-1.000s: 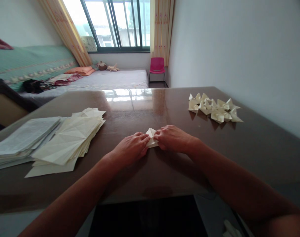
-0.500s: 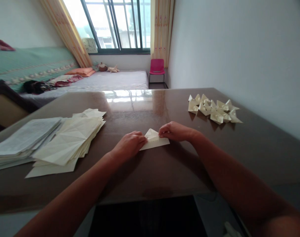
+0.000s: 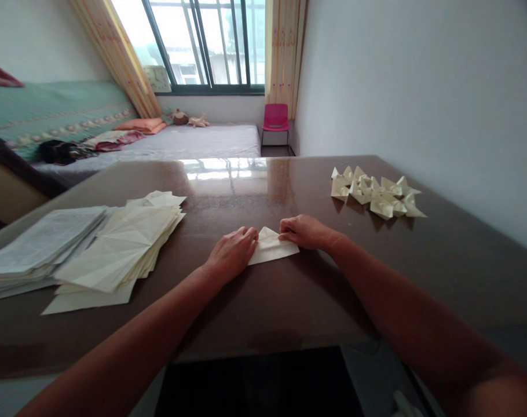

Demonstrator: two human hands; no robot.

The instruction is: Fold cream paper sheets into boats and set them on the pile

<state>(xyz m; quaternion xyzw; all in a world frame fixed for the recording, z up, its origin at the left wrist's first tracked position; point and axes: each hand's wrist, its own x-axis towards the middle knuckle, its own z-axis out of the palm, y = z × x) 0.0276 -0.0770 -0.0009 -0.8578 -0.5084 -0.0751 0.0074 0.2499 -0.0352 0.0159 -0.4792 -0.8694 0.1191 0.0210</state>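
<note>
A cream sheet of folded paper (image 3: 271, 249) lies on the brown table in front of me, its pointed top facing away and a wide straight edge towards me. My left hand (image 3: 235, 252) grips its left side with curled fingers. At the upper right side, my right hand (image 3: 306, 230) pinches the paper between thumb and fingers. The fingertips of both hands cover parts of the folds.
Creased cream sheets (image 3: 120, 240) are stacked at the left, beside a pile of printed papers (image 3: 41, 240). Several folded paper shapes (image 3: 372, 191) stand at the back right of the glossy table (image 3: 229, 313). Beyond are a bed (image 3: 211, 139) and a pink chair (image 3: 275, 119).
My right hand has drawn away to the right and slightly up, and the paper's lower part now shows as a wider flap. My left hand has shifted slightly.
</note>
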